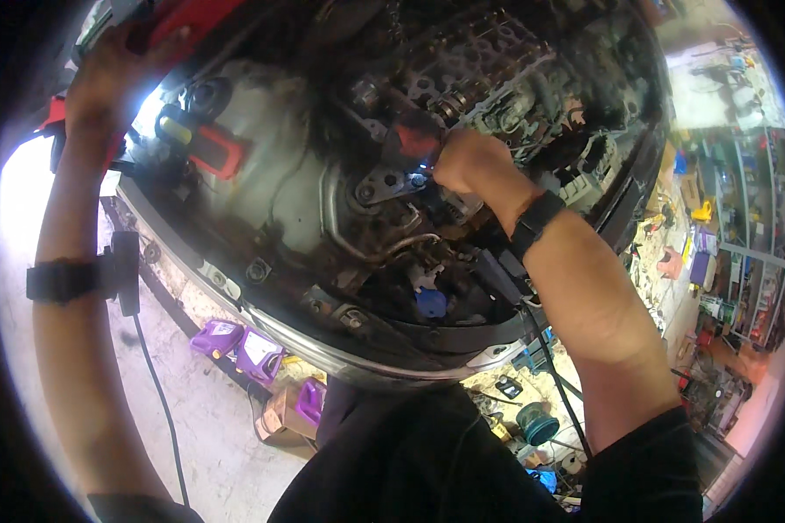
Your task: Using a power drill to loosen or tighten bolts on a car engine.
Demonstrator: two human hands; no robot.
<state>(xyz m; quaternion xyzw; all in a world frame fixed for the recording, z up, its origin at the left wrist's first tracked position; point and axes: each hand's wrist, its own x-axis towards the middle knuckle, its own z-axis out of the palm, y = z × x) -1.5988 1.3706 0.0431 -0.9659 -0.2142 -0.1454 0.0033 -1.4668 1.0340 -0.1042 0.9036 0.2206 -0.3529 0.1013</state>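
Observation:
My right hand (475, 161) is closed round a red and black power tool (414, 139) deep in the engine bay. A small lamp on the tool shines onto a metal bracket (379, 185) with round bolt holes, just beside it. The tool's far end is lost in shadow. Above and behind it lies the exposed top of the engine (475, 65). At the upper left, my left hand (113, 83) is at the red body edge (187, 22) of the car; its fingers are too dark and blurred to read. Both wrists wear black straps with cabled modules.
A red and yellow item (205, 146) lies on the pale panel at the bay's left. A blue cap (430, 302) stands near the front edge. Below the bumper (323, 349) are purple jugs (257, 353) and a cardboard box (288, 418). Cluttered shelves (746, 261) line the right.

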